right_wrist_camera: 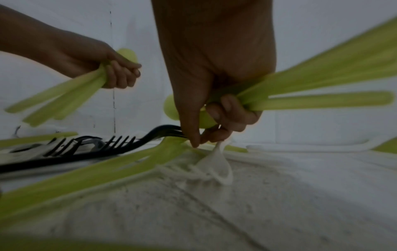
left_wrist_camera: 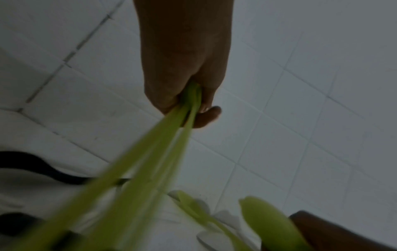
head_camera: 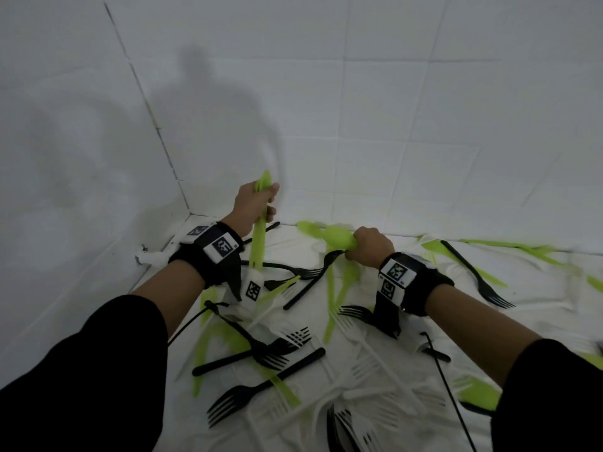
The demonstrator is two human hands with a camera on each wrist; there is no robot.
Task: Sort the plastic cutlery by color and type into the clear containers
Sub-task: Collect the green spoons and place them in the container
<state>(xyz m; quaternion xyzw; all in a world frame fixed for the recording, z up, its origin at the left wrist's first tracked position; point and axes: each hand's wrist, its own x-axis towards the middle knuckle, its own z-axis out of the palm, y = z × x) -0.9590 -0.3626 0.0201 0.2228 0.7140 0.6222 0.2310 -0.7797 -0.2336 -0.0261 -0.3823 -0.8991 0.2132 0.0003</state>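
Green cutlery fills both fists: left hand (head_camera: 257,203) and right hand (head_camera: 370,244) each grip bundles. Black, white and green pieces (head_camera: 261,350) litter mid-frame; sorting looks early, no containers visible.

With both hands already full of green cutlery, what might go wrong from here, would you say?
The right hand, already gripping a green bundle, pinches at the pile beside a black fork; it may snag the fork or drop pieces.

The left hand holds its green pieces splayed; one may slip.

No clear containers are visible.
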